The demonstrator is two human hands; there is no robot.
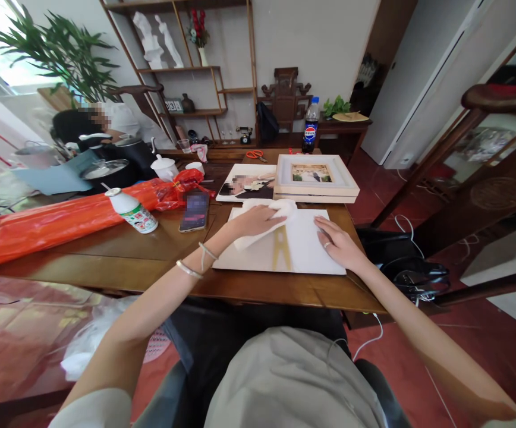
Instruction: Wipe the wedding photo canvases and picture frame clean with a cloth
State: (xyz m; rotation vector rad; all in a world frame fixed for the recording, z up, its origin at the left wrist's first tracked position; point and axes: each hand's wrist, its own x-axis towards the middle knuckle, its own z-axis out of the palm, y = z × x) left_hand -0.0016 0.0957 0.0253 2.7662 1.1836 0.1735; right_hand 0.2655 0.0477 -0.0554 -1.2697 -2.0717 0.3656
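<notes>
A white flat panel lies on the wooden table before me, with a yellowish A-shaped mark or piece near its lower middle. Over its upper left part, my left hand grasps a crumpled white cloth and presses it to the surface; the fingertips are partly sunk in its folds. My right hand, a ring on one finger, rests on the panel's right side with fingers stretched out and holds nothing. Just beyond lie a photo print and a pale frame with a picture inside.
A phone, a white bottle and a long red plastic-wrapped bundle lie to the left. Orange-handled scissors and a cola bottle are at the back. A person sits far left. A black bag is right of the table.
</notes>
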